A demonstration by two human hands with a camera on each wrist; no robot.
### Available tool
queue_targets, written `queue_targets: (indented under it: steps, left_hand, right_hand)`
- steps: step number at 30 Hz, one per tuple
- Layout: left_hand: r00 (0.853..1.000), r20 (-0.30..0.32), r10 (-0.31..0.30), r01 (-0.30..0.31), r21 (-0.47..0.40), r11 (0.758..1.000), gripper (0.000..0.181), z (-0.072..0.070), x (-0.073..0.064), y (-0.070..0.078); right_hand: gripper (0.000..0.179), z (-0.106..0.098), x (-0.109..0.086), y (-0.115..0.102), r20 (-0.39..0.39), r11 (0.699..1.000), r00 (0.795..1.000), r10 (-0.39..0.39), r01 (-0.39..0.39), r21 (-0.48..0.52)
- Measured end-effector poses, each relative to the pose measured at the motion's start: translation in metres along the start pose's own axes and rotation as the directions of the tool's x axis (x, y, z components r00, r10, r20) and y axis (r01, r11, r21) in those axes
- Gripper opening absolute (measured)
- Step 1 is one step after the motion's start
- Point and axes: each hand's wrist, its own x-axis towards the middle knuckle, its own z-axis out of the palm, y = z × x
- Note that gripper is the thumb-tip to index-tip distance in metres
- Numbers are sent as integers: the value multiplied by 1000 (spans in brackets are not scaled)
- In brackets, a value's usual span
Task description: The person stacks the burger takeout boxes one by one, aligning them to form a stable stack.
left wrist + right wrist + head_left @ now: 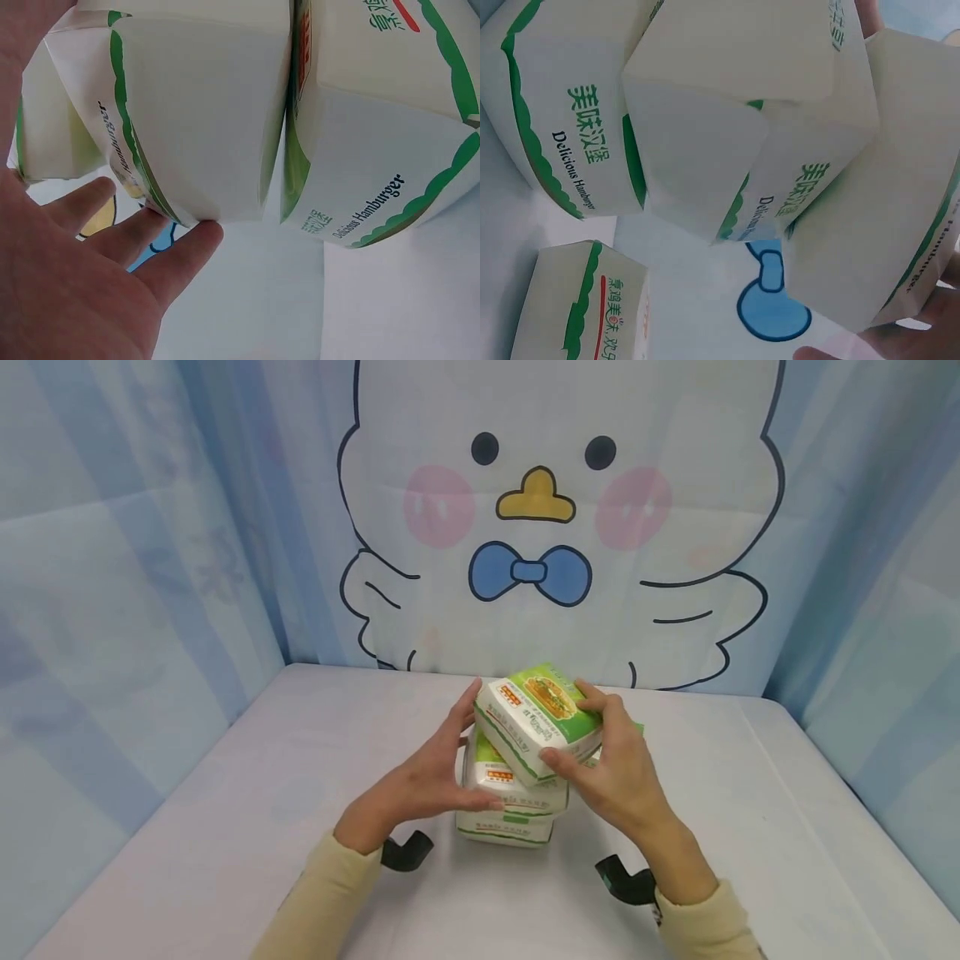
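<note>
My right hand grips a white and green hamburger box, thumb on its near side and fingers on its far side. That box sits tilted and turned on a stack of two others. My left hand holds the middle hamburger box, with its thumb across the front and fingertips at the far edge. The left index finger reaches up beside the top box. Under it, the bottom hamburger box rests on the table. In the right wrist view, the right fingers are partly cut off.
Another hamburger box stands to the right of the stack, mostly hidden behind my right hand in the head view. The white table meets a curtain printed with a cartoon bird. Black straps show near the wrists.
</note>
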Motion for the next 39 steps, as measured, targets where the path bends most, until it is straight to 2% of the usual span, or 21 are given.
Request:
queue_targets:
  steps: [4,9,13,19,24,27,32,36,39]
  left_hand:
    - [1000,20,-6,7,-31,1000,132,-2,0,-1]
    - [996,66,-67,73,-95,993,131,-4,-1,-4]
    - [994,84,-77,88,-136,987,134,-4,0,-5]
    - [993,72,-96,108,-182,977,134,-5,1,-7]
    - [999,15,-42,44,-178,983,131,-7,0,-1]
    - [999,-6,-46,44,-199,979,127,-7,-1,2]
    - [995,52,-85,95,-231,968,130,-7,-1,-1]
    - [994,89,-71,89,-218,972,135,-7,0,-6]
    - [993,90,-70,87,-202,975,136,-8,0,-6]
  right_hand:
    - [61,-3,0,-1,32,999,999,-43,42,14]
    - [58,-10,-1,4,142,991,985,-99,85,99]
    - [57,-12,-2,6,225,985,971,-85,47,168]
    - [58,-10,-1,10,276,959,959,-59,-22,281]
    - [58,-10,0,10,291,960,955,-66,-18,279]
    - [58,-10,0,10,277,970,958,-77,8,243]
    - [59,-10,0,11,252,978,963,-98,46,204]
    - [58,-11,0,11,243,980,965,-97,50,194]
    - [58,-11,0,11,240,981,966,-98,53,185]
